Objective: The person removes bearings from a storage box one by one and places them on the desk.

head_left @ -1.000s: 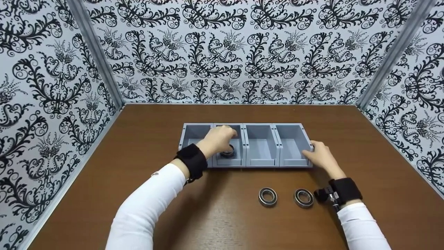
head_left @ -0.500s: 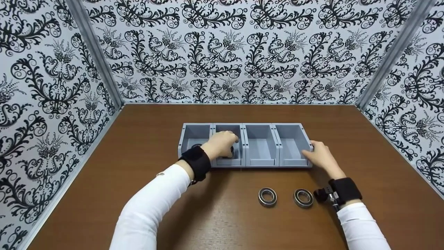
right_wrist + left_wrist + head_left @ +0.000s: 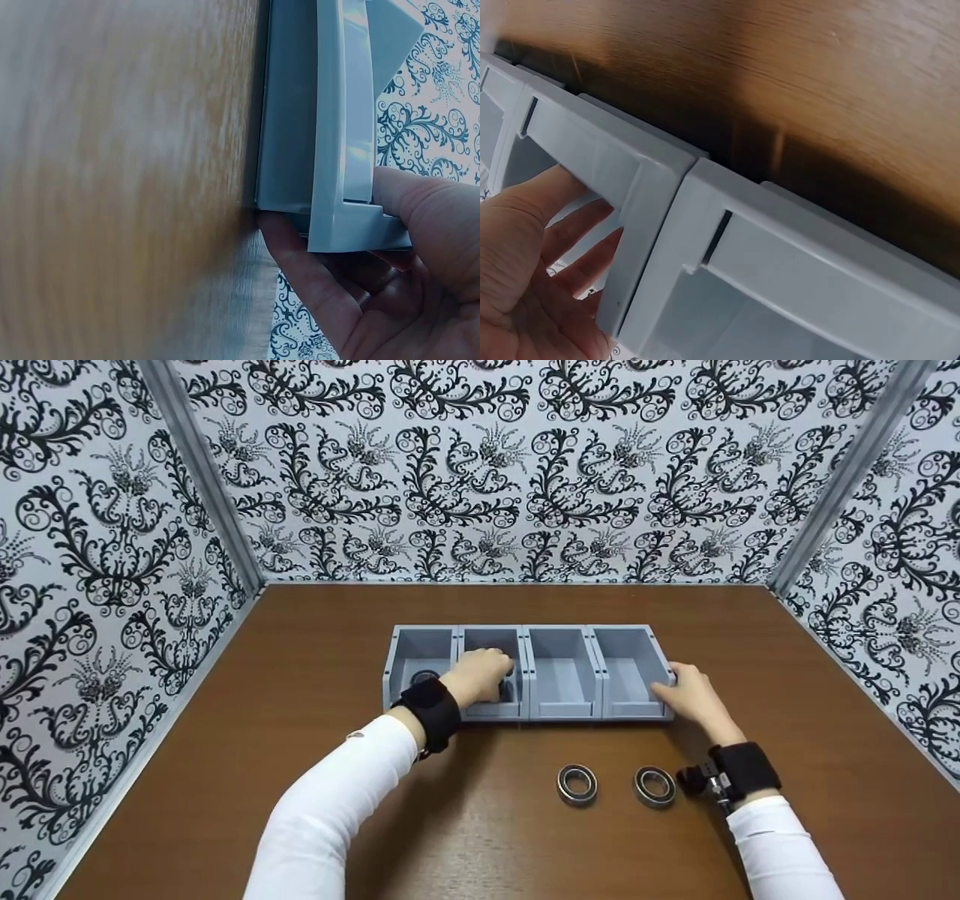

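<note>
Four-in-line grey storage bins (image 3: 566, 710) stand joined on the table. My left hand (image 3: 482, 673) reaches down into the second bin from the left, over a dark ball bearing (image 3: 505, 690) partly visible beside the fingers. In the left wrist view the thumb and fingers (image 3: 577, 229) bend behind the bin's front lip, so their tips are hidden and I cannot tell if they grip the bearing. At the row's right end, my right hand (image 3: 694, 695) grips the last bin's side wall, thumb inside and fingers outside. Another ball bearing (image 3: 426, 674) lies in the leftmost bin.
Two ball bearings, a left one (image 3: 577, 802) and a right one (image 3: 655, 803), lie flat on the brown table (image 3: 480, 847) in front of the bins. Patterned walls (image 3: 480, 472) enclose the back and sides.
My left hand has moved down and slightly right into the second bin, covering more of its bearing. The bearing in the leftmost bin has come into sight. My right hand keeps its hold.
</note>
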The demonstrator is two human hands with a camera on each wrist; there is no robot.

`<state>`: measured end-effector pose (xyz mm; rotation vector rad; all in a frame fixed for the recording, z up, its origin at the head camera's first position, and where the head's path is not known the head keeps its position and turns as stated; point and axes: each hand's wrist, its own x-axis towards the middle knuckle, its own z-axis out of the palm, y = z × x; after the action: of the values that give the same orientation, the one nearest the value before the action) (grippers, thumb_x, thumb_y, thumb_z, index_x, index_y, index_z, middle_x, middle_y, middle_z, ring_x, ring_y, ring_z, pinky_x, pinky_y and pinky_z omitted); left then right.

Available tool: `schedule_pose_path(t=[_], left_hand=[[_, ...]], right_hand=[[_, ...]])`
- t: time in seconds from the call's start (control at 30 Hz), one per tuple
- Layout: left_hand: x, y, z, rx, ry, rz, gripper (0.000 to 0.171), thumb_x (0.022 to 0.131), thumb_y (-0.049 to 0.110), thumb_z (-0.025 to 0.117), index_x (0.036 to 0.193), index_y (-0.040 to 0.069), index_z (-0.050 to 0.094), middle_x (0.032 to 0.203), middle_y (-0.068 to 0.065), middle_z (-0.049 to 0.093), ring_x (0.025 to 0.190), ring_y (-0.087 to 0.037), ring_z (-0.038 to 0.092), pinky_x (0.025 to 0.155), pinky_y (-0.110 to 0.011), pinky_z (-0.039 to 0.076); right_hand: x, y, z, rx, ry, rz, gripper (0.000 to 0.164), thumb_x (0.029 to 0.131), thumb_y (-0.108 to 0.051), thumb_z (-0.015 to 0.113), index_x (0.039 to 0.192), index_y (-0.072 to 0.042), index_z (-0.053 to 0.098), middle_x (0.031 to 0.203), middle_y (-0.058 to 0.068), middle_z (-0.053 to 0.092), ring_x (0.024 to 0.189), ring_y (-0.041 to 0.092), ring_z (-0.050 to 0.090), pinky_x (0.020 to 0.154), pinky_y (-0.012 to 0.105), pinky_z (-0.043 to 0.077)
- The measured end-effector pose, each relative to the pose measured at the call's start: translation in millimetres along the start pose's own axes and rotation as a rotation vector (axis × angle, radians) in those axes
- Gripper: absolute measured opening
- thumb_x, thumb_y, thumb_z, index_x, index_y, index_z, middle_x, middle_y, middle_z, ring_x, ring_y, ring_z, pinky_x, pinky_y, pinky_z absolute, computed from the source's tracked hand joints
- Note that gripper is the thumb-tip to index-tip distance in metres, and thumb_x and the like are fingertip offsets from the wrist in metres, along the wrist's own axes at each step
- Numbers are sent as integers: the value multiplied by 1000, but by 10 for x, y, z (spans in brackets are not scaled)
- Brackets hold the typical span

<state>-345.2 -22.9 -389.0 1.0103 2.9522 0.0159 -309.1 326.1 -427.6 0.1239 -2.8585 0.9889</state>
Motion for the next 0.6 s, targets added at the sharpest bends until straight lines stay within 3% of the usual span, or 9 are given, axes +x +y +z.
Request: schedule_pose_path(t=[0.2,0.43,0.6], left_hand=[[17,-10,30,0,10,14,16,85,-2,75,101,1,75,107,-17,73,100,-35,71,82,-48,59],[32,-3,26,-4,12,-10,12,84,-2,73,95,1,75,105,-19,73,99,-38,72,82,-50,59],[49,-6,37,10,-7,-26,12,86,-2,73,97,2,75,108,-18,73,101,-37,72,83,-49,59]], right_hand=[[-1,-10,3,6,1,5,37,94,-9,64,119,19,61,103,29,70,84,31,65,73,38,51],[-1,-20,16,-12,-8,-5,44,94,-9,61,126,20,58,113,36,68,95,42,68,82,50,53],[-2,-16,13,-8,-12,10,45,94,-9,61,127,21,57,113,36,67,92,38,66,81,49,53]])
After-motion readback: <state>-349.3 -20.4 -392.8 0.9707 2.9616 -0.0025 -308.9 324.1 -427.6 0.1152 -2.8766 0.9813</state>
